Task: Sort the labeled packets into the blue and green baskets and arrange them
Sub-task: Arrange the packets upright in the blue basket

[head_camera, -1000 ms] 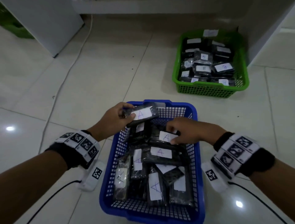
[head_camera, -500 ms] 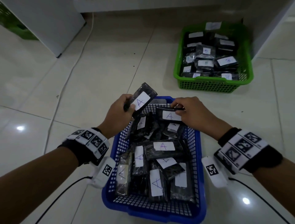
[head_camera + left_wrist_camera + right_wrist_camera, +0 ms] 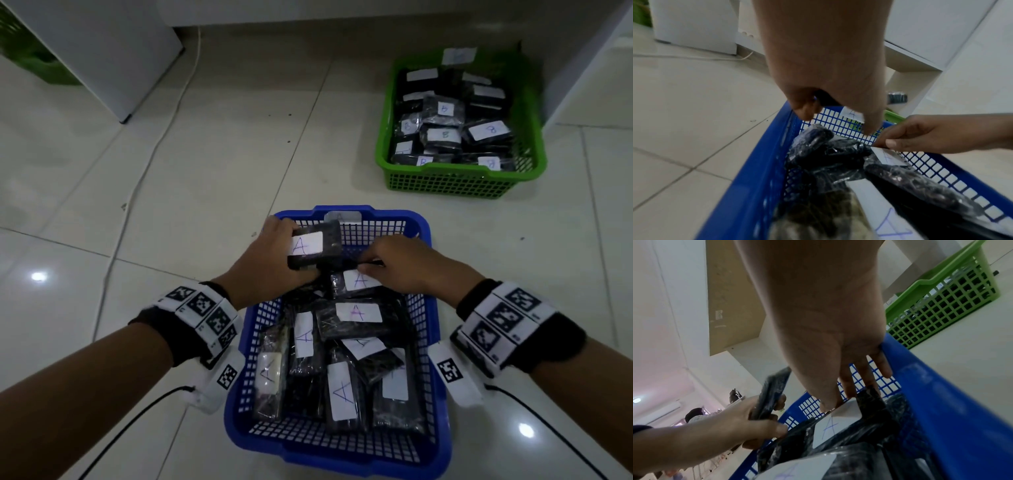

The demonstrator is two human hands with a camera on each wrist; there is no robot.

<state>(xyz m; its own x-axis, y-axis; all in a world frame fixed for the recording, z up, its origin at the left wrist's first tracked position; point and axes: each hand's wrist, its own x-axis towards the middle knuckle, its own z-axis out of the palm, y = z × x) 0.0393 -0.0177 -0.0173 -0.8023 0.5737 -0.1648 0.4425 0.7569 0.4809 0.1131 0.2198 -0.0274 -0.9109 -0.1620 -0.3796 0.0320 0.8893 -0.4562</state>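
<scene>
The blue basket (image 3: 442,387) sits on the floor in front of me, filled with several black packets with white "A" labels. My left hand (image 3: 270,253) grips one A packet (image 3: 315,245) level over the basket's far end; in the left wrist view the left hand (image 3: 838,116) hides most of that packet. My right hand (image 3: 387,260) pinches the far edge of another A packet (image 3: 359,281) lying on the pile, thumb on its label (image 3: 830,425). The green basket (image 3: 459,178) at the far right holds several "B" packets.
A white cabinet (image 3: 113,51) stands at the far left with a white cable (image 3: 150,154) trailing across the tiled floor. A white wall or unit (image 3: 589,68) stands right beside the green basket. Another green crate (image 3: 24,51) shows at the top left corner.
My left hand has turned its A packet from tilted to level and lowered it toward the basket's far end. My right hand has drawn its packet slightly nearer, down onto the pile.
</scene>
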